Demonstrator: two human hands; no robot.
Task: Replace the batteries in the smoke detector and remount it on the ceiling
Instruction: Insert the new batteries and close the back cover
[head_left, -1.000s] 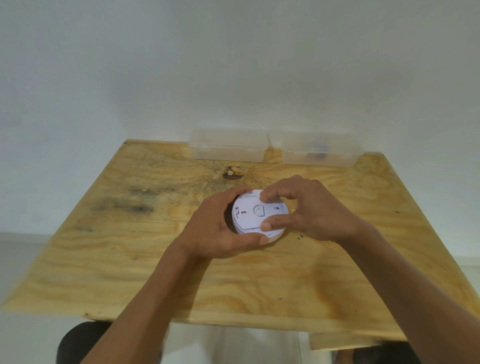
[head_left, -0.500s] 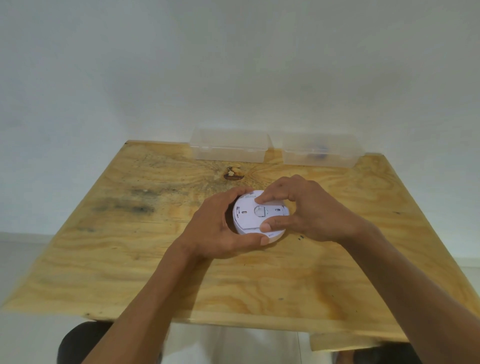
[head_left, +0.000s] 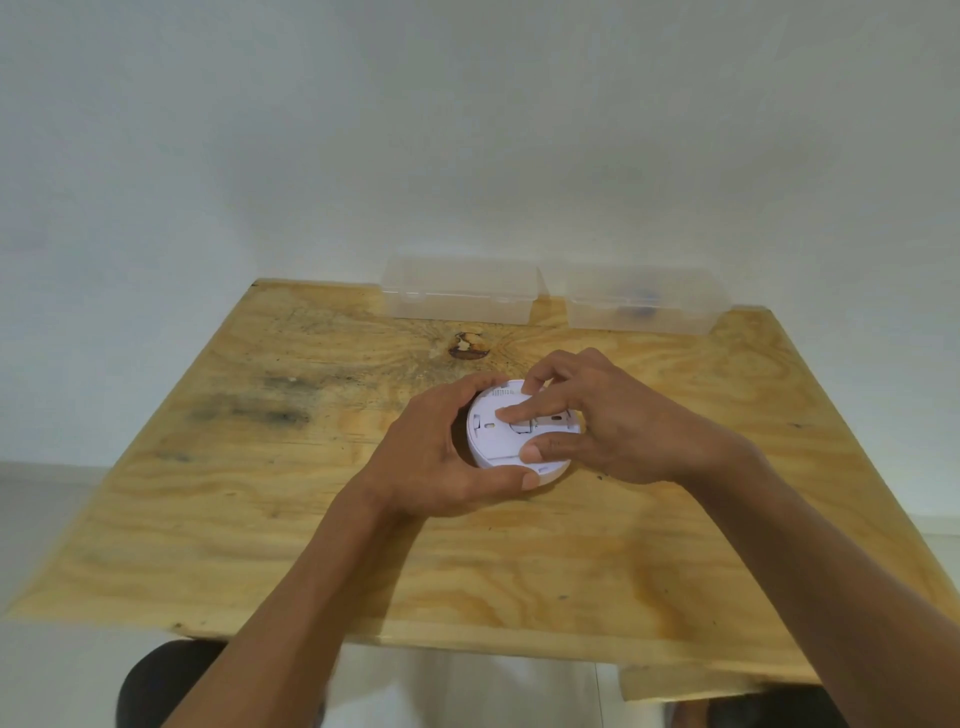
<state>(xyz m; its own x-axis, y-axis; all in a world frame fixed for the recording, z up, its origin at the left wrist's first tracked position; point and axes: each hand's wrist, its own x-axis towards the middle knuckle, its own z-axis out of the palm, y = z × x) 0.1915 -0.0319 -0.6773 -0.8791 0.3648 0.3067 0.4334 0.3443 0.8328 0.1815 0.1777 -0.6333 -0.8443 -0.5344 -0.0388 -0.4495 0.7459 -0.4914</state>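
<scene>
1. Clearly, your left hand clasped the smoke detector by its rim, on the table.
2. Your right hand pinched its back plate.
3. Light, rigid, slick plastic probably; gripping the rim suited it.

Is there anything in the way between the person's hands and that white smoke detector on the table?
Nothing visible. The left hand already cups the smoke detector from its left side, and the right hand rests fingers on its top face. The two clear boxes sit well behind, at the table's far edge.
</scene>
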